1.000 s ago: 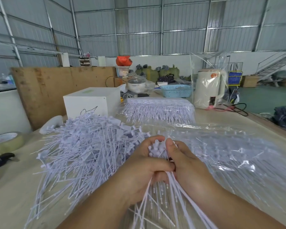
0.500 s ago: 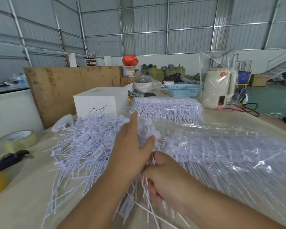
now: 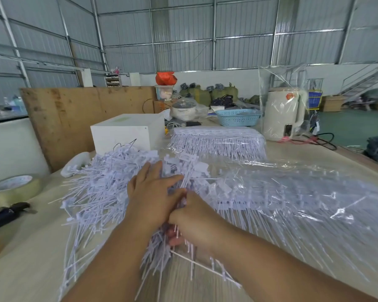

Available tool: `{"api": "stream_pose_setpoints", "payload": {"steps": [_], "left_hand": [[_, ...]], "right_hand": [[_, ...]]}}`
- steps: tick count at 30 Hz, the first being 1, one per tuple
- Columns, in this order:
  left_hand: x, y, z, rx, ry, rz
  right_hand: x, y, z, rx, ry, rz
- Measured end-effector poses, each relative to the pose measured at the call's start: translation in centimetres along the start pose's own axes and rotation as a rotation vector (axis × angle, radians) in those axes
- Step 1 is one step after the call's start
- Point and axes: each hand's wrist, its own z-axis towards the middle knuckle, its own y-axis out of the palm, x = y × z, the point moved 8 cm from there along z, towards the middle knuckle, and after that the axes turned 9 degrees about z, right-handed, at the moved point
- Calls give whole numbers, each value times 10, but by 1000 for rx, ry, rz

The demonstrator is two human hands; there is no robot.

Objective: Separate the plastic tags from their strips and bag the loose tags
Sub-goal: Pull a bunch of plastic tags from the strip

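bright even daylight | soft shadows | wide-angle edge bending | foreground motion blur | plastic glare

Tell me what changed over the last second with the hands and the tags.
The left hand let go of the bunch both hands gripped and now lies flat, fingers straight, on the loose tag pile. The right hand dropped lower and holds a bunch of tags alone. The clear bag, white box and tape roll stayed where they were.
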Motion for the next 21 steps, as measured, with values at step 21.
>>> {"api": "stream_pose_setpoints", "payload": {"steps": [21], "left_hand": [[24,30,-15,-130,201,279]], "right_hand": [[3,-40,-47,-29,-570,-1179]]}}
